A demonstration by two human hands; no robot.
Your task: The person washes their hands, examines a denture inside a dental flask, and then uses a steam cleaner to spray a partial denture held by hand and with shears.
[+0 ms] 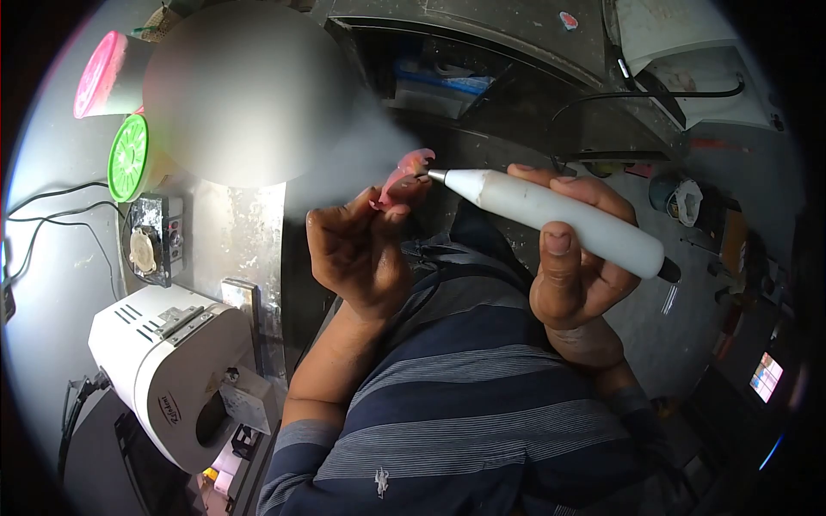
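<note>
My left hand (357, 258) pinches one pink piece (403, 182) between thumb and fingers, held above the lap, while my right hand (585, 249) grips one white handpiece (559, 215). I cannot tell whether its single metal tip (438, 175) touches the piece. Two tubs, one pink (101, 76), one green (129, 158), stand beyond one white machine (176, 370) at left.

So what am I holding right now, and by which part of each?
Your left hand pinches a small pink piece by its lower edge. Your right hand grips a white handpiece around its body, back from the metal tip.
</note>
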